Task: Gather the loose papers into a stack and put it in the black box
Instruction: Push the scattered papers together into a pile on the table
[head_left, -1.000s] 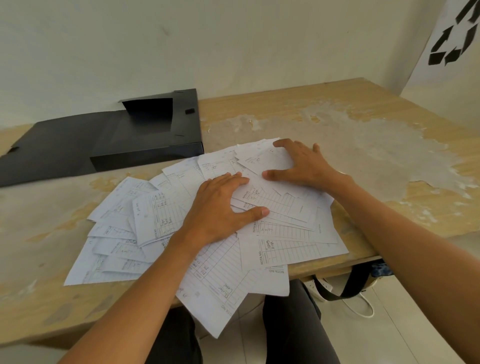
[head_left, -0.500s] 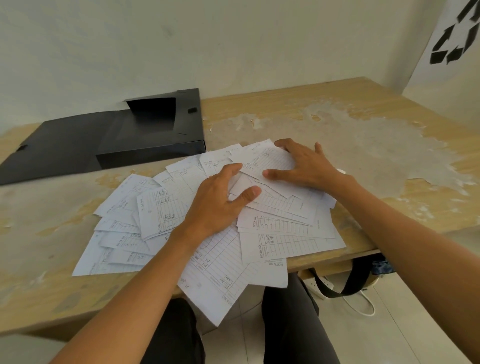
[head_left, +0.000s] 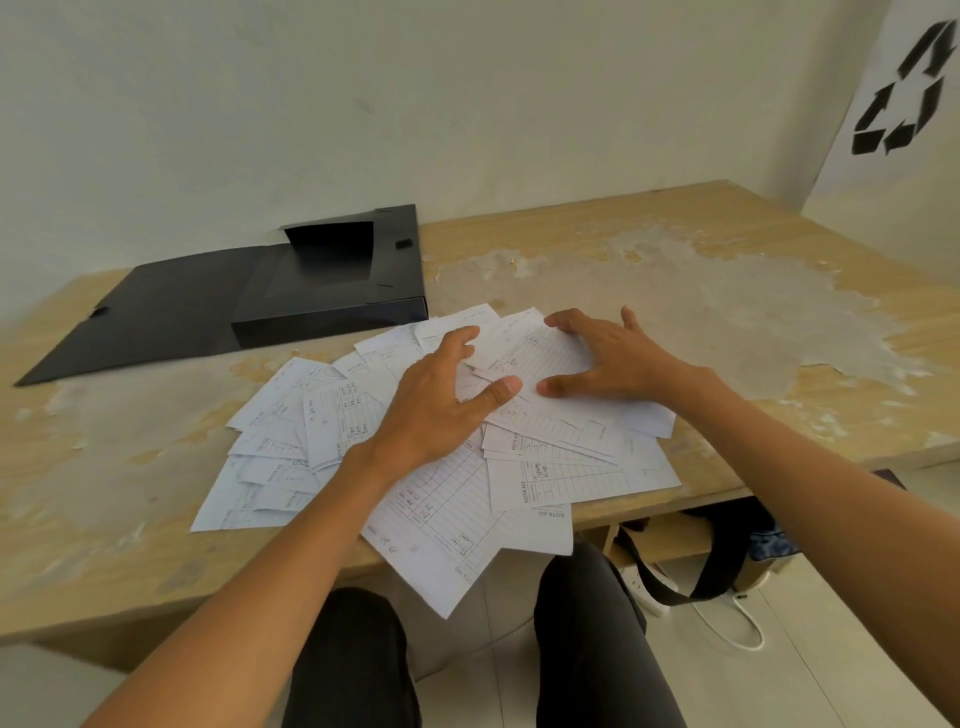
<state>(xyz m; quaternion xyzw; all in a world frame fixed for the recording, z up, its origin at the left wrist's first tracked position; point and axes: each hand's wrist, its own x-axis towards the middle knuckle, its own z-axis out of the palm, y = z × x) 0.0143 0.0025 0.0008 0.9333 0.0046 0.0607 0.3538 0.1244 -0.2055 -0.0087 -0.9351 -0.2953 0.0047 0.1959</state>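
Several loose white printed papers (head_left: 550, 478) lie fanned over the near middle of the wooden table, some hanging over its front edge. My left hand (head_left: 441, 400) rests on the pile with fingers curled and thumb stretched right. My right hand (head_left: 613, 358) lies flat on the top right sheets, fingers spread, thumb pointing left, almost touching the left thumb. The black box (head_left: 332, 306) stands open behind the papers on the left, its lid flap (head_left: 140, 317) spread flat to the left.
The wooden table (head_left: 727, 322) has worn, peeling patches. A wall runs close behind it. My dark-trousered knees show under the front edge. A black bag strap (head_left: 675, 582) and a white cable (head_left: 727, 623) lie on the floor at the right.
My left hand has slid up and right across the papers, fingers curling, until its thumb nearly meets the right thumb. The right hand stayed on the top sheets.
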